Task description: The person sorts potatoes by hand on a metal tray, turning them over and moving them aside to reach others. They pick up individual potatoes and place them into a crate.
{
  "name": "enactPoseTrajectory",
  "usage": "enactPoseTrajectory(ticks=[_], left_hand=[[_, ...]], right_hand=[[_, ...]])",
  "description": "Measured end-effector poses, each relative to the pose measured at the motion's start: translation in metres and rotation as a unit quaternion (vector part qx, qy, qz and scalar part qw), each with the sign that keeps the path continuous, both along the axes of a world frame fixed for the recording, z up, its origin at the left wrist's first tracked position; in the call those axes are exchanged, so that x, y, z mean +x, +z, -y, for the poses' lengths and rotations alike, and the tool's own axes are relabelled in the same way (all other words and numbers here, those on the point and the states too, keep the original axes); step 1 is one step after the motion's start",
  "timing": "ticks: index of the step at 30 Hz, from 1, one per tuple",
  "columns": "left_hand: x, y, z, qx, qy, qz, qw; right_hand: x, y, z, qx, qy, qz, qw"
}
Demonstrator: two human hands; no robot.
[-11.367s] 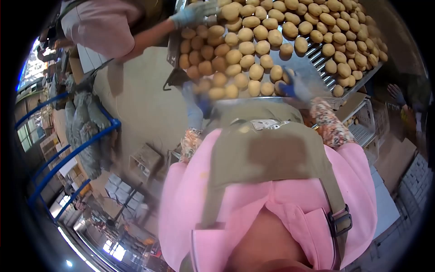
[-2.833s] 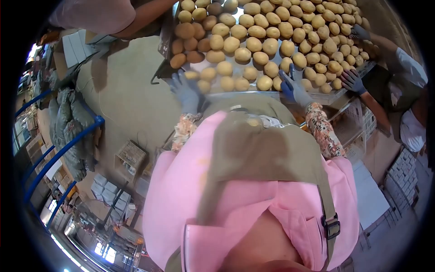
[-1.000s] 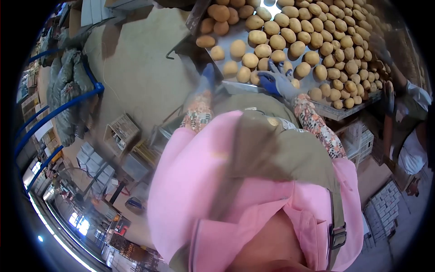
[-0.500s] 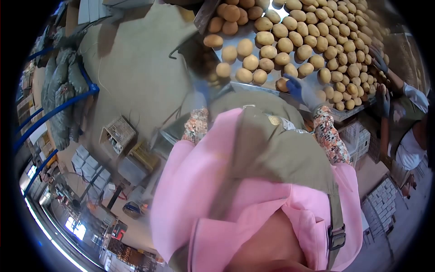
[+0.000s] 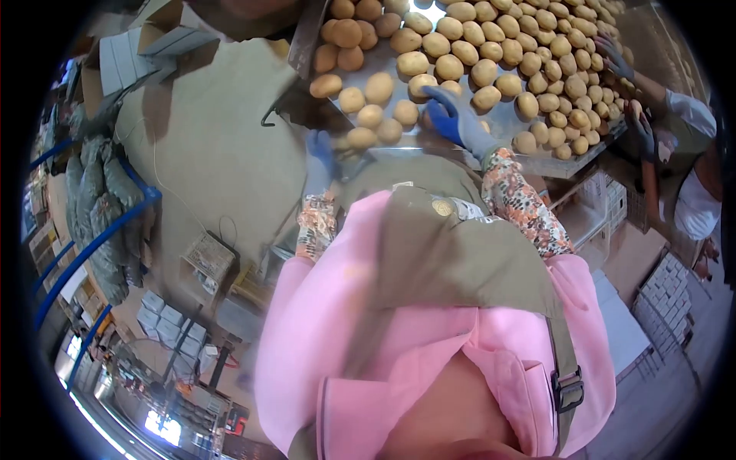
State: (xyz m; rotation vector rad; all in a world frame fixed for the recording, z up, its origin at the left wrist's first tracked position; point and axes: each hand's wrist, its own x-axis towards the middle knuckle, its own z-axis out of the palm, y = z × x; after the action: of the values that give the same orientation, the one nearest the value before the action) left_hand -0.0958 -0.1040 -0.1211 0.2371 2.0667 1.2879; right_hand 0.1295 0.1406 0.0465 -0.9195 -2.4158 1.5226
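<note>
My right hand (image 5: 458, 126), in a blue and grey glove, reaches over the near edge of a metal table (image 5: 502, 126). Its fingers are apart, the tips beside a potato (image 5: 422, 85), and nothing is visibly gripped. In a matching glove, my left hand (image 5: 320, 159) hangs left of the table edge with its fingers stretched and nothing seen in them. Several loose potatoes (image 5: 369, 116) lie between the two hands. A denser spread of potatoes (image 5: 537, 54) covers the table's right and far parts.
At the right, another person's gloved hands (image 5: 616, 60) are at the table edge. A metal hook (image 5: 268, 117) sticks out left of the table. Crates (image 5: 207, 257), filled sacks (image 5: 96, 215) behind a blue rail (image 5: 84, 249), and stacked white boxes (image 5: 165, 318) stand at the left.
My right hand has moved left and farther over the table. My left hand shows more clearly beside the edge. The whole view has shifted, with the potatoes and table now farther left.
</note>
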Motion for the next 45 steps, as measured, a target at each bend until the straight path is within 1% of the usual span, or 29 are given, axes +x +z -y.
enactPoseTrajectory(ticks=[1,2,3,4,6,7,8,10,12,13,16,18,21,23,26,29,30,31,32,33,36,37,38,39,40,41,42,44,45], left_hand=[[0.001,0.013,-0.007,0.024,-0.021,-0.034,0.999],[0.001,0.031,-0.017,0.050,-0.042,-0.069,0.996],[0.000,0.071,-0.032,0.063,-0.121,-0.173,0.975],[-0.004,0.115,-0.052,0.074,-0.195,-0.275,0.939],[-0.004,0.170,-0.084,0.072,-0.306,-0.321,0.893],[-0.001,0.213,-0.102,0.070,-0.379,-0.337,0.859],[0.004,0.255,-0.119,0.067,-0.448,-0.352,0.819],[0.017,0.300,-0.146,0.093,-0.552,-0.413,0.718],[0.034,0.342,-0.162,0.175,-0.600,-0.476,0.619],[0.046,0.371,-0.163,0.175,-0.605,-0.507,0.589],[0.062,0.432,-0.162,0.176,-0.647,-0.498,0.550],[0.067,0.456,-0.158,0.165,-0.679,-0.479,0.531],[0.069,0.478,-0.155,0.138,-0.716,-0.458,0.509],[0.068,0.486,-0.154,0.113,-0.739,-0.443,0.495],[0.065,0.495,-0.153,0.080,-0.759,-0.430,0.482],[0.061,0.502,-0.148,0.053,-0.769,-0.422,0.478],[0.060,0.507,-0.146,0.044,-0.773,-0.418,0.475],[0.060,0.511,-0.143,0.036,-0.776,-0.418,0.471],[0.059,0.514,-0.142,0.031,-0.779,-0.416,0.468],[0.059,0.517,-0.141,0.021,-0.781,-0.413,0.468],[0.057,0.527,-0.145,-0.009,-0.791,-0.403,0.460],[0.056,0.531,-0.146,-0.023,-0.796,-0.396,0.457],[0.051,0.531,-0.147,-0.041,-0.801,-0.391,0.451],[0.052,0.541,-0.145,-0.054,-0.807,-0.389,0.442],[0.047,0.538,-0.147,-0.069,-0.807,-0.388,0.439],[0.045,0.542,-0.141,-0.083,-0.812,-0.384,0.431],[0.038,0.534,-0.139,-0.089,-0.809,-0.394,0.428],[0.024,0.495,-0.151,0.014,-0.826,-0.303,0.476],[0.018,0.466,-0.161,0.008,-0.824,-0.312,0.472]], right_hand=[[0.021,-0.005,0.000,0.001,-0.009,0.001,1.000],[0.043,-0.010,0.002,0.135,0.026,0.164,0.977],[0.062,-0.015,0.004,0.263,0.060,0.321,0.908],[0.079,-0.024,0.007,0.265,0.055,0.322,0.907],[0.103,-0.040,0.022,0.182,0.013,0.313,0.932],[0.105,-0.039,0.023,0.160,-0.007,0.329,0.931],[0.104,-0.041,0.027,0.159,-0.006,0.329,0.931],[0.100,-0.043,0.029,0.165,-0.059,0.317,0.932],[0.088,-0.039,0.032,0.186,-0.066,0.332,0.922],[0.083,-0.042,0.030,0.191,-0.062,0.330,0.922],[0.079,-0.042,0.023,0.189,-0.060,0.318,0.927],[0.082,-0.042,0.020,0.183,-0.060,0.310,0.931],[0.084,-0.037,0.011,0.179,-0.066,0.301,0.934],[0.086,-0.044,0.006,0.160,-0.070,0.302,0.937],[0.094,-0.037,0.013,0.152,-0.060,0.310,0.937],[0.092,-0.035,0.011,0.140,-0.034,0.316,0.938],[0.090,-0.044,0.003,0.132,-0.031,0.325,0.936],[0.074,-0.024,0.008,0.123,-0.025,0.323,0.938],[0.072,-0.022,0.015,0.112,-0.012,0.314,0.943],[0.078,-0.037,0.016,0.111,-0.011,0.314,0.943],[0.079,-0.029,0.018,0.118,-0.019,0.315,0.942],[0.095,-0.038,0.030,-0.065,-0.086,0.106,0.989],[0.099,-0.045,0.033,-0.067,-0.090,0.108,0.988],[0.090,-0.037,0.029,0.010,-0.086,0.175,0.981],[0.082,-0.029,0.020,0.089,-0.080,0.237,0.964],[0.073,-0.007,0.022,0.126,-0.101,0.195,0.967],[0.066,-0.007,0.025,0.131,-0.104,0.184,0.969],[0.053,-0.018,0.018,0.069,-0.113,0.080,0.988],[0.040,-0.050,0.021,-0.032,-0.080,0.063,0.994]])
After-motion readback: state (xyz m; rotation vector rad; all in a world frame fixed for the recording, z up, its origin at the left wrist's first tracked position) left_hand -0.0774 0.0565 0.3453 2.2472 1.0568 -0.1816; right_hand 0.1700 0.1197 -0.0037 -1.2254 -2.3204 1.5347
